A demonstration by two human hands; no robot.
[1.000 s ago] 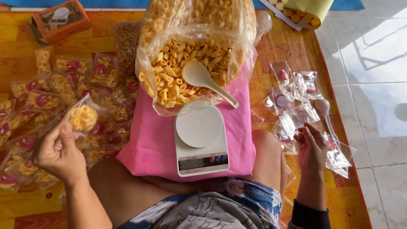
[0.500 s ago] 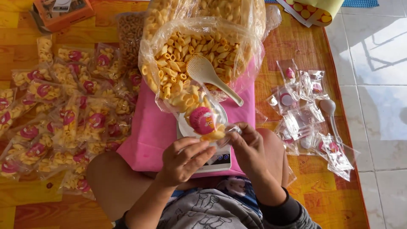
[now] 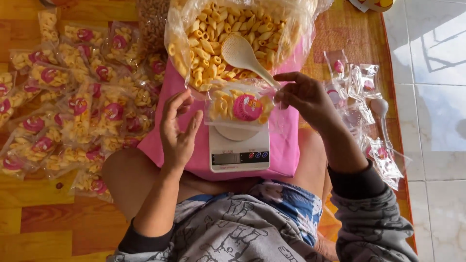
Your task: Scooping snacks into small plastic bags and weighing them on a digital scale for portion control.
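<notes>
A small clear bag of yellow snacks with a pink round label [image 3: 239, 106] lies on the white kitchen scale [image 3: 239, 154], which stands on a pink cloth [image 3: 286, 145]. My left hand [image 3: 178, 130] hovers just left of the bag, fingers spread, holding nothing. My right hand [image 3: 305, 97] is at the bag's right edge, index finger stretched out. Its fingertips meet the end of the white plastic spoon's [image 3: 242, 54] handle; whether they grip it is unclear. The spoon's bowl rests in the big open bag of yellow snacks [image 3: 228, 34] behind the scale.
Many filled small snack bags [image 3: 73, 111] cover the wooden floor to the left. Empty labelled bags [image 3: 359, 82] and a second white spoon [image 3: 381, 111] lie on the right, beside white tiles [image 3: 437, 121]. My knees flank the scale.
One second ago my left hand held a filled bag out at the left. Then both hands brought a bag over the scale; now it lies there and my left hand has let go.
</notes>
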